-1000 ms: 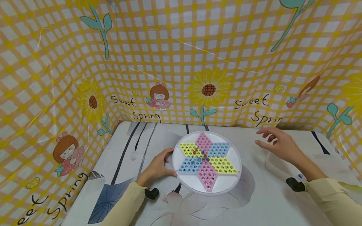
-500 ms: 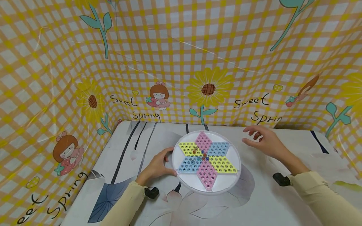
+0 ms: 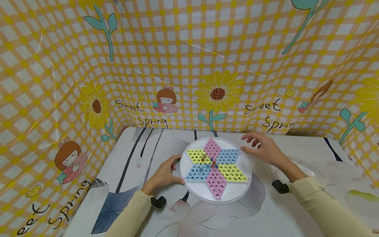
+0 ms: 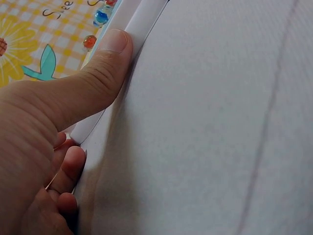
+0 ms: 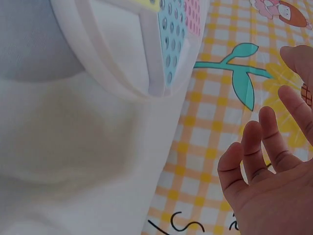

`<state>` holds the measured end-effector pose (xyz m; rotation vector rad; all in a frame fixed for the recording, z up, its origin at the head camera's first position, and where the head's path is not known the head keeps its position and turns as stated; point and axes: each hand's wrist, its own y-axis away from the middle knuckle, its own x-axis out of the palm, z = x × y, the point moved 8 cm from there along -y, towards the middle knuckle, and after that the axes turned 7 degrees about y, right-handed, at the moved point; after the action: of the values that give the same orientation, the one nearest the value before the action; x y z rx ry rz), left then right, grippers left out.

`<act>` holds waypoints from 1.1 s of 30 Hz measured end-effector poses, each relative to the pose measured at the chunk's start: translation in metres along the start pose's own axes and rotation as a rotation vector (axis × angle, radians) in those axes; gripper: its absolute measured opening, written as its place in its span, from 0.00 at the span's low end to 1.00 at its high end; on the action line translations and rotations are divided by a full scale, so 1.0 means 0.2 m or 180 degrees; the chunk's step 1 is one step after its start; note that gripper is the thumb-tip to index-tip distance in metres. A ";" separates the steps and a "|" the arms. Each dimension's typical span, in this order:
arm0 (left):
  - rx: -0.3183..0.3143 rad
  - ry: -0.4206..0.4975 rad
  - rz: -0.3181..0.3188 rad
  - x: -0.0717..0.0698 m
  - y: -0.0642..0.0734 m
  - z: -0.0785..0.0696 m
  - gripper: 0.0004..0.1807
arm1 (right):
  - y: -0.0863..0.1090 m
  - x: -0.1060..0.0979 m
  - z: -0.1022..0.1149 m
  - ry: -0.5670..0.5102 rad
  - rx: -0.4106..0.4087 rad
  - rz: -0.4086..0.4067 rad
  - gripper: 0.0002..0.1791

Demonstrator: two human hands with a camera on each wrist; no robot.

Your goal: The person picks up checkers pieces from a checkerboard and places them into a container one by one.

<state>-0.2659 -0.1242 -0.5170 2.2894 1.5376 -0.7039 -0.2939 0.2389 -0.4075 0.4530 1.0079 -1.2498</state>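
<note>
A round white Chinese checkers board (image 3: 234,192) with a pink, yellow and blue star lies on the table. Several glass marbles (image 3: 216,167) sit around its middle and on the left yellow and blue points. My left hand (image 3: 163,174) holds the board's left edge; in the left wrist view the thumb (image 4: 115,46) lies along the white rim, and the other fingers curl below it. Near the board's upper right edge hovers my right hand (image 3: 265,149), fingers loosely bent and apart. Nothing shows between those fingers in the right wrist view.
A white cloth with flower prints covers the table (image 3: 237,223). Behind and to the left rises a yellow checked curtain (image 3: 183,65). A clear plastic edge (image 3: 309,172) shows partly behind the right forearm.
My right hand has moved left, from over the table's right side to beside the board. The left hand stays on the board's edge, and the marbles look unmoved.
</note>
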 end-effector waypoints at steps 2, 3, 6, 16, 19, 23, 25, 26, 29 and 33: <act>-0.0013 -0.0007 0.0002 0.00 0.00 0.00 0.58 | -0.01 0.02 0.01 -0.0013 -0.0010 0.0008 0.21; -0.0010 -0.0011 0.0005 0.00 0.00 0.00 0.58 | -0.02 0.02 0.01 -0.0016 -0.0007 0.0012 0.21; 0.0006 -0.0011 0.0014 0.00 0.00 0.00 0.57 | -0.02 0.05 0.03 -0.0020 -0.0008 0.0019 0.21; -0.0059 0.0027 0.0026 0.00 0.00 0.01 0.58 | -0.04 0.12 0.07 -0.0117 -0.0012 0.0089 0.21; -0.0064 0.0011 0.0027 0.00 0.00 0.02 0.58 | -0.05 0.16 0.07 -0.0165 -0.0002 0.0177 0.22; -0.0054 0.0021 0.0040 0.00 0.00 0.02 0.58 | -0.06 0.21 0.09 -0.0216 -0.0062 0.0267 0.21; -0.0041 0.0036 0.0038 0.00 0.00 0.01 0.58 | -0.06 0.23 0.10 -0.0242 -0.0104 0.0290 0.21; -0.0038 0.0046 0.0035 0.00 0.00 0.01 0.58 | -0.06 0.24 0.11 -0.0267 -0.0131 0.0306 0.21; -0.0049 0.0061 0.0028 0.00 0.00 0.01 0.58 | -0.06 0.28 0.13 -0.0324 -0.0188 0.0367 0.22; -0.0075 0.0024 0.0040 0.00 0.00 0.01 0.59 | -0.05 0.33 0.15 -0.0350 -0.0186 0.0449 0.21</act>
<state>-0.2670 -0.1253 -0.5194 2.2851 1.5256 -0.6711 -0.2935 0.1755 -0.4432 0.3989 0.9013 -1.1044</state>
